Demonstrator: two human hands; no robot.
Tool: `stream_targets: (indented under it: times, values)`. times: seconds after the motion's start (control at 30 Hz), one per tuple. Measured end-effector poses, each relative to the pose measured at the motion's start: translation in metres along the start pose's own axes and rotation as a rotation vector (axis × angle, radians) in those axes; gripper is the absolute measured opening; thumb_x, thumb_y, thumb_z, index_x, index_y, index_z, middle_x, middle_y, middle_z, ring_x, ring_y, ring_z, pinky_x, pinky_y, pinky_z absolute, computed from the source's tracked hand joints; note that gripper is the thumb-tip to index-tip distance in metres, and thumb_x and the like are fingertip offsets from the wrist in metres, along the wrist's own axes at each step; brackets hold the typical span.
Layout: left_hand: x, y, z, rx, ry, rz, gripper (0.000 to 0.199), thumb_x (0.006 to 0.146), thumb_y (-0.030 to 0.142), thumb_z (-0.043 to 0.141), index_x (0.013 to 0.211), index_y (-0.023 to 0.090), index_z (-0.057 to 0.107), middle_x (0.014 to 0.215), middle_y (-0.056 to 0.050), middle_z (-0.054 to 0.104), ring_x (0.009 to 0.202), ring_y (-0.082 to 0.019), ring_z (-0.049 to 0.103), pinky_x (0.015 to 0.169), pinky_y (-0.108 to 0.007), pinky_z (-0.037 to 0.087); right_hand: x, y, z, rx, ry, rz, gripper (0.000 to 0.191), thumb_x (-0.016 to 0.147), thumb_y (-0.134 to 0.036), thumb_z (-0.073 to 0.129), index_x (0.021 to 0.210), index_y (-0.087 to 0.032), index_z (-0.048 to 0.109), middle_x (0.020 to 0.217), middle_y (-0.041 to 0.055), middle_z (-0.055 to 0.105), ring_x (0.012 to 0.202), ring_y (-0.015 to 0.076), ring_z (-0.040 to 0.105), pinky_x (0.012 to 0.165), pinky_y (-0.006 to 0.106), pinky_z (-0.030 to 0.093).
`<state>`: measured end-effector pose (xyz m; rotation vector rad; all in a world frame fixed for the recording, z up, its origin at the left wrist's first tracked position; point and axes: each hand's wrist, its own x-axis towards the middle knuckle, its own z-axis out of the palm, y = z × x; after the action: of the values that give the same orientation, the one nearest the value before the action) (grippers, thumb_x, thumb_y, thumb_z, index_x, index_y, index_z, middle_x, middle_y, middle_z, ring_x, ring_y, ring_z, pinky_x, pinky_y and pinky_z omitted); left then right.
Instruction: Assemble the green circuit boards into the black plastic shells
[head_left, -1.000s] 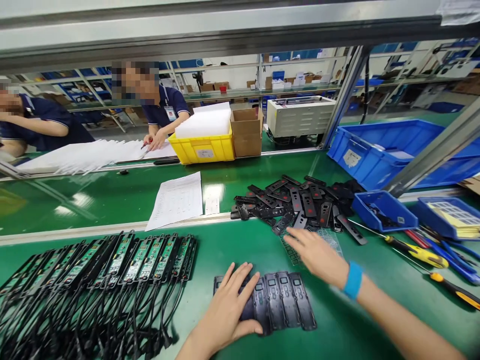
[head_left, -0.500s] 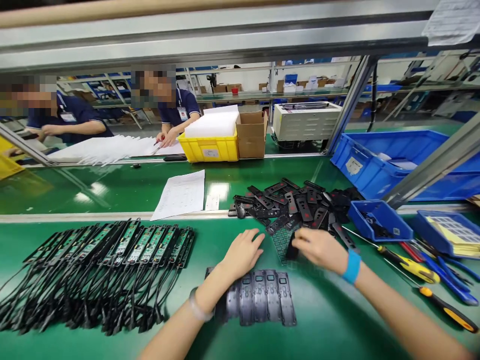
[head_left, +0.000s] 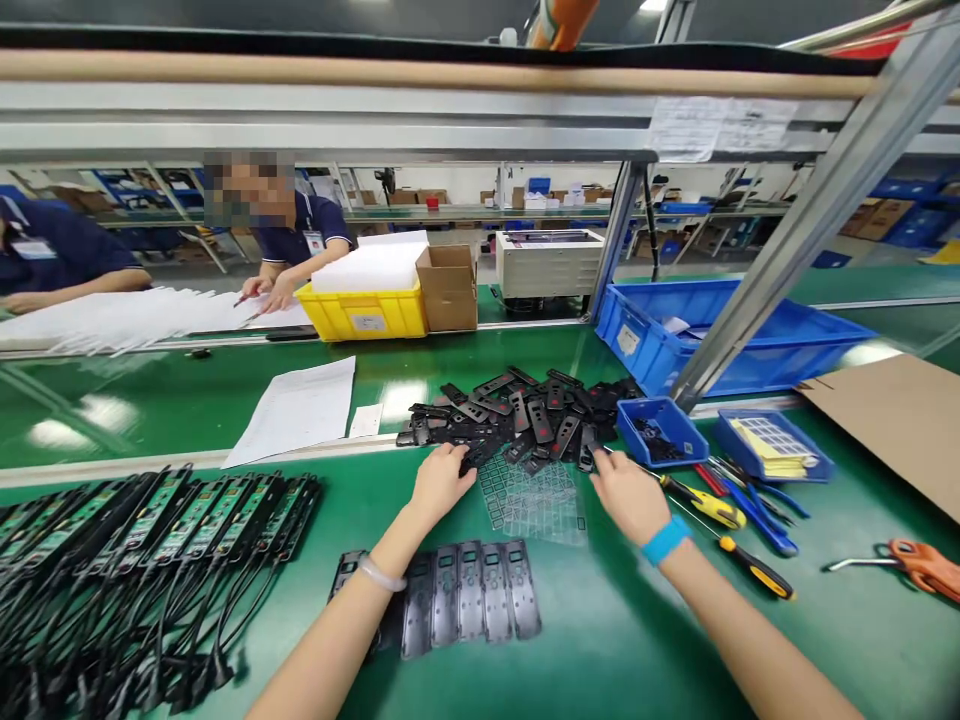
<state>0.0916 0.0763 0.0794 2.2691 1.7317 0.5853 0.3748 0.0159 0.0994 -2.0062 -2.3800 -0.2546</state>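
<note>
My left hand reaches to the near left edge of a heap of black plastic covers, its thumb apart from bent fingers and its fingertips at the dark pieces. On the heap's right side, my right hand has its fingers closed at the lower end of one long black cover. Between both hands lie clear sticker sheets with a grid of dark-outlined rectangles. Closer to me, several black covers lie side by side in a row, each with a small window; my left forearm hides part of it.
Circuit-board assemblies with black cables fill the left. On the right are a small blue bin, another bin of yellow sheets, screwdrivers, pliers and orange-handled cutters. A metal post slants across. Co-workers sit opposite.
The view has turned rightward. My right hand has moved from above the sticker sheets, where it held a dark piece, to the heap's right side. My left hand has moved to the heap's edge.
</note>
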Motion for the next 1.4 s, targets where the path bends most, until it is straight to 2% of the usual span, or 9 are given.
stream_targets:
  times: [0.23, 0.43, 0.63, 0.7, 0.83, 1.03, 1.1, 1.23, 1.4]
  values:
    - [-0.034, 0.018, -0.022, -0.281, 0.005, -0.035, 0.028, 0.082, 0.022, 0.054, 0.107, 0.018, 0.066, 0.102, -0.008, 0.063, 0.084, -0.016, 0.063, 0.072, -0.028, 0.055, 0.011, 0.048, 0.012, 0.005, -0.063, 0.174, 0.024, 0.087, -0.01, 0.04, 0.096, -0.008, 0.062, 0.084, 0.0179, 0.068, 0.073, 0.0291, 0.069, 0.062, 0.037, 0.051]
    - [-0.058, 0.087, -0.01, -0.35, -0.524, 0.351, 0.03, 0.078, 0.009, 0.057, 0.099, 0.025, 0.07, 0.087, 0.004, 0.072, 0.072, -0.012, 0.067, 0.072, -0.021, 0.053, -0.022, 0.048, 0.021, 0.087, -0.07, 0.126, 0.038, 0.092, -0.039, 0.046, 0.113, -0.011, 0.057, 0.102, 0.0157, 0.064, 0.084, 0.0283, 0.067, 0.066, 0.035, 0.052]
    - [-0.074, 0.117, 0.011, -0.134, -0.389, 0.363, 0.036, 0.083, 0.008, 0.051, 0.117, 0.018, 0.06, 0.118, -0.012, 0.062, 0.108, -0.026, 0.057, 0.096, -0.043, 0.044, -0.02, 0.032, 0.024, 0.154, -0.05, 0.081, 0.044, 0.092, -0.03, 0.043, 0.131, -0.01, 0.042, 0.117, 0.017, 0.053, 0.09, 0.0258, 0.065, 0.069, 0.035, 0.053]
    - [-0.089, 0.115, 0.015, -0.064, -0.354, 0.401, 0.034, 0.088, 0.023, 0.051, 0.121, 0.017, 0.057, 0.126, -0.018, 0.055, 0.115, -0.032, 0.053, 0.098, -0.051, 0.041, -0.017, 0.03, 0.02, 0.198, -0.066, -0.039, 0.038, 0.089, -0.02, 0.047, 0.127, -0.018, 0.048, 0.122, 0.0105, 0.051, 0.1, 0.021, 0.061, 0.079, 0.03, 0.051]
    - [-0.123, 0.097, 0.019, 0.001, -0.382, 0.656, 0.08, 0.074, 0.07, 0.048, 0.14, 0.027, 0.036, 0.149, -0.02, 0.029, 0.135, -0.04, 0.029, 0.105, -0.066, 0.024, -0.019, 0.03, 0.017, 0.276, -0.106, -0.144, 0.031, 0.086, -0.02, 0.052, 0.117, -0.019, 0.055, 0.113, 0.0074, 0.056, 0.097, 0.0183, 0.061, 0.081, 0.027, 0.05]
    - [-0.13, 0.065, 0.001, 0.007, -0.424, 0.594, 0.062, 0.081, 0.067, 0.043, 0.129, 0.027, 0.05, 0.151, -0.014, 0.026, 0.14, -0.032, 0.017, 0.111, -0.058, 0.019, -0.039, 0.031, 0.023, 0.333, -0.147, -0.026, 0.015, 0.089, -0.019, 0.046, 0.079, -0.017, 0.056, 0.088, 0.0071, 0.058, 0.07, 0.0192, 0.062, 0.063, 0.03, 0.045]
    - [-0.126, 0.06, 0.0, 0.036, -0.379, 0.53, 0.075, 0.076, 0.071, 0.046, 0.133, 0.023, 0.045, 0.151, -0.017, 0.024, 0.14, -0.035, 0.015, 0.109, -0.061, 0.021, -0.051, 0.023, 0.021, 0.335, -0.156, 0.037, 0.017, 0.09, -0.017, 0.042, 0.077, -0.017, 0.054, 0.082, 0.0078, 0.059, 0.067, 0.0214, 0.061, 0.059, 0.031, 0.041]
    - [-0.127, 0.051, 0.017, 0.138, -0.273, 0.503, 0.11, 0.065, 0.079, 0.05, 0.148, 0.017, 0.014, 0.152, -0.024, 0.015, 0.138, -0.045, 0.013, 0.102, -0.071, 0.022, -0.08, -0.011, 0.013, 0.349, -0.186, 0.107, 0.017, 0.089, -0.013, 0.039, 0.077, -0.019, 0.05, 0.073, 0.0052, 0.063, 0.063, 0.0215, 0.061, 0.055, 0.03, 0.035]
    - [-0.134, 0.04, 0.043, 0.219, -0.185, 0.532, 0.105, 0.068, 0.076, 0.05, 0.148, 0.021, 0.01, 0.149, -0.02, 0.027, 0.134, -0.044, 0.027, 0.101, -0.069, 0.026, -0.099, -0.05, 0.001, 0.43, -0.205, 0.06, 0.008, 0.084, -0.015, 0.05, 0.078, -0.021, 0.051, 0.066, -0.002, 0.064, 0.06, 0.0168, 0.061, 0.051, 0.025, 0.034]
